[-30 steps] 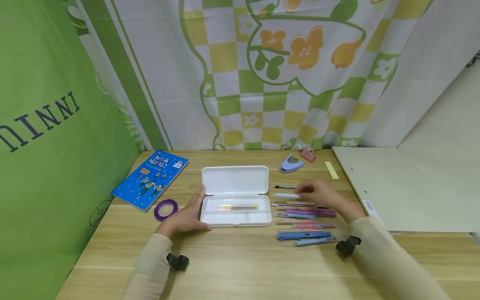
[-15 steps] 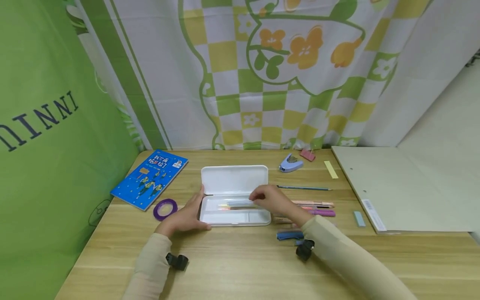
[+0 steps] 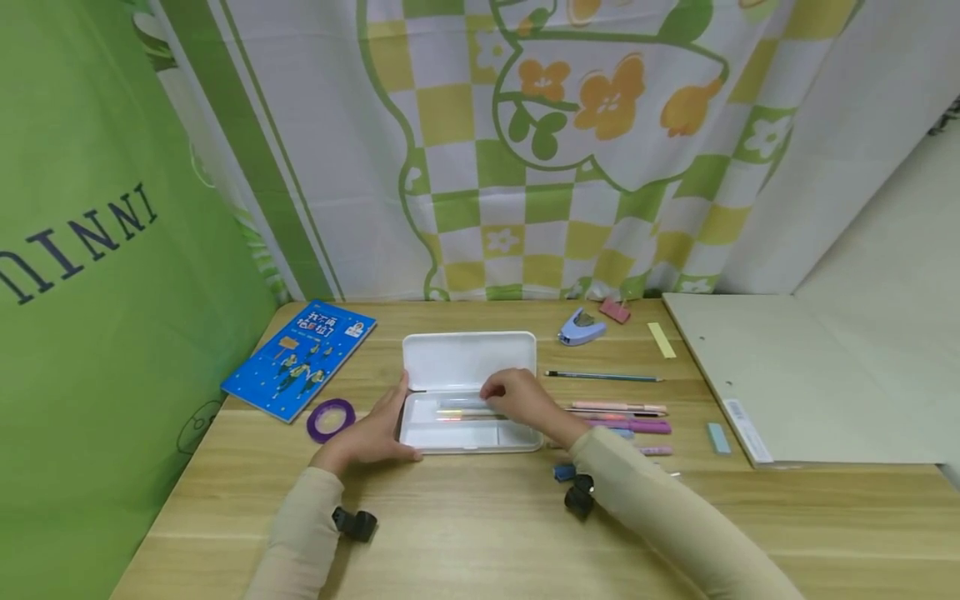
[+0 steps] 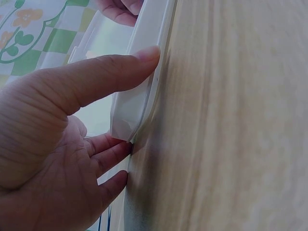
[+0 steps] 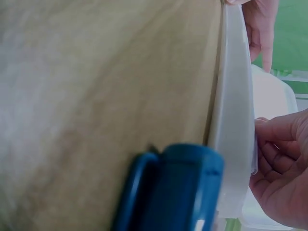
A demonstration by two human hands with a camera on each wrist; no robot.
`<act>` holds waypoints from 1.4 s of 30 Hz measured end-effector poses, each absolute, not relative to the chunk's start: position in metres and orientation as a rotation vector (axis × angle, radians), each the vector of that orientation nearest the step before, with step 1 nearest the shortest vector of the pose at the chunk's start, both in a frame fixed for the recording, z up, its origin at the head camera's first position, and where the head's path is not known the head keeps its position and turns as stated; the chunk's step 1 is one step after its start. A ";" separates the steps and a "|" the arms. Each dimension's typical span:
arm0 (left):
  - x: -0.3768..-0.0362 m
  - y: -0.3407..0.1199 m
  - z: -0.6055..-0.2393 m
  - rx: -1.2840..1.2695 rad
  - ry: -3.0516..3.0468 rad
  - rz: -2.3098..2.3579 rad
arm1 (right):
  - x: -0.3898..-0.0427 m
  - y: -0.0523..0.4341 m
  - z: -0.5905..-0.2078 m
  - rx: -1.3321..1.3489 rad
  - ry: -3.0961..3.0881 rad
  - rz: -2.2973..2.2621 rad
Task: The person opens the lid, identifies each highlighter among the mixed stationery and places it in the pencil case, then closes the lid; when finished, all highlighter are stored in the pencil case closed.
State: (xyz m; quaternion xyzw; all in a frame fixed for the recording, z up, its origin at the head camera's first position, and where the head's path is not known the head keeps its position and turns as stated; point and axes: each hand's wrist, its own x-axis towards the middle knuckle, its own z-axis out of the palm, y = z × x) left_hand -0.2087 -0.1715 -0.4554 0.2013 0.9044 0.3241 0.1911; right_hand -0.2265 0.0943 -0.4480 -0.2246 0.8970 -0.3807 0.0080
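A white pencil case (image 3: 450, 437) lies open on the table, its lid (image 3: 468, 360) tilted back. My left hand (image 3: 378, 429) holds its left end, thumb along the front wall and fingers at the end and back corner. Over the case's right half, my right hand (image 3: 521, 400) pinches the end of a pale, whitish pen (image 3: 459, 403) low in the rear compartment. Beside that pen lie slim pens (image 3: 457, 414) with yellow and orange-red parts. In the right wrist view, thumb and fingertips meet just behind the case's front wall (image 5: 233, 115).
Right of the case lie a pencil (image 3: 603, 377), a purple pen (image 3: 648, 427) and several others, partly under my right forearm. Around them are an eraser (image 3: 717, 437), stapler (image 3: 581, 327), binder clip (image 3: 615, 311) and grey board (image 3: 810, 383). Purple tape (image 3: 330, 420) and a blue book (image 3: 300, 358) lie left.
My right hand has picked up the pale pen from the row at the right, carried it left into the case and lowered it there. The left hand has stayed in place.
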 end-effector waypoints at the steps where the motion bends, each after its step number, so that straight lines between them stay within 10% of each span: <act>1: -0.209 -0.172 -0.456 0.565 2.541 0.910 | -0.227 0.094 -0.449 -0.717 2.814 -1.177; 18: -0.208 -0.172 -0.458 0.526 2.555 0.875 | -0.223 0.110 -0.445 -0.695 2.728 -1.306; 42: -0.206 -0.171 -0.451 0.567 2.535 0.904 | -0.204 0.256 -0.430 -0.543 2.541 -1.337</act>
